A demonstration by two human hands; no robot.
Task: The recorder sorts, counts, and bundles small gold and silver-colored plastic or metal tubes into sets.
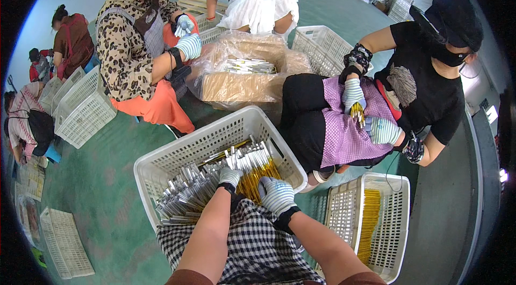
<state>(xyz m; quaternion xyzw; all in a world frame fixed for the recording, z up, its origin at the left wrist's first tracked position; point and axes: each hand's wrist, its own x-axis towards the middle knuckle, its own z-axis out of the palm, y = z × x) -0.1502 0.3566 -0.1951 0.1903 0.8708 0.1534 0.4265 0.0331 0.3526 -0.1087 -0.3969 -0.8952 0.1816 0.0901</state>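
Note:
A pale plastic crate (166, 166) stands against my lap, filled with thin sticks (185, 191) that are silver on one part and yellow-gold on the other. My left hand (230, 177), in a striped glove, reaches in among the silver ends with its fingers curled downward. Whatever lies under those fingers is hidden. At the yellow ends, near the crate's close right side, my right hand (277, 195) is closed with bent fingers. I cannot make out what it holds. A black-and-white checked apron (258, 247) covers my lap below both hands.
On my right, a seated co-worker (430, 86) grips a bunch of yellow sticks (357, 114). Another crate (400, 226) with yellow sticks stands beside me. Ahead is a plastic-lined carton (236, 88) with silver sticks, between two more co-workers. Stacked crates (86, 107) stand at left.

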